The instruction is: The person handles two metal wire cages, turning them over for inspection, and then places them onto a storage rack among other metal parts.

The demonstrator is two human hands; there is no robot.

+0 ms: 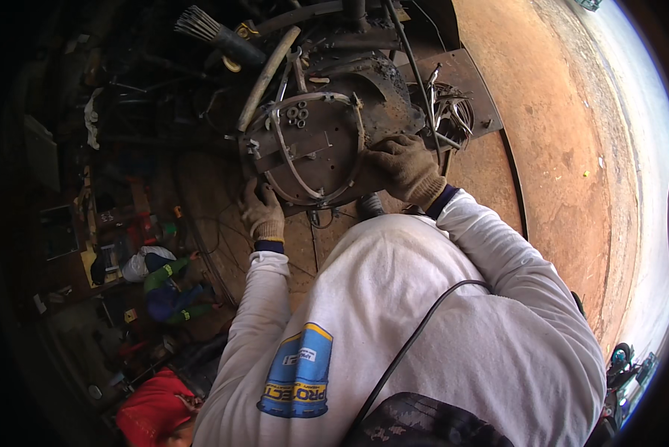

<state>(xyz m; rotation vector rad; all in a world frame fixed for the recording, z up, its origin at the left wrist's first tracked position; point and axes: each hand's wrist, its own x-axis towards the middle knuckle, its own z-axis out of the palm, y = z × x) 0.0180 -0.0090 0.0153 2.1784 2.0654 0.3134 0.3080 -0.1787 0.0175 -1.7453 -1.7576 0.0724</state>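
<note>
Your left hand (262, 214), in a brown knit glove, is at the lower left edge of the round plate (339, 168), fingertips pointing up toward it; you cannot tell from this view whether that grip is closed on anything. Your right hand (411, 170), gloved alike, is at the plate's right side with its fingers bent, just beside the hoop (361, 127); what lies under them is hidden, so whether this grip has hold of the hoop or of the edge cannot be told either. The hoop, a thin, rounded metal loop, lies over the plate between your two hands. A flat bar (293, 153) slants across the plate's left part, and a small cluster of nuts (297, 114) sits just above it, inside the hoop. Beyond the hoop, a pale handle (269, 78) slants up and away, with a wrench (299, 71) beside it. Farther up to the left, thin rods (198, 25) fan out of a dark tube (239, 51). To your right, a coil of cable (458, 114) lies on a flat metal counter (477, 79). At your far left, a person in green sleeves (163, 276) bends low.
</note>
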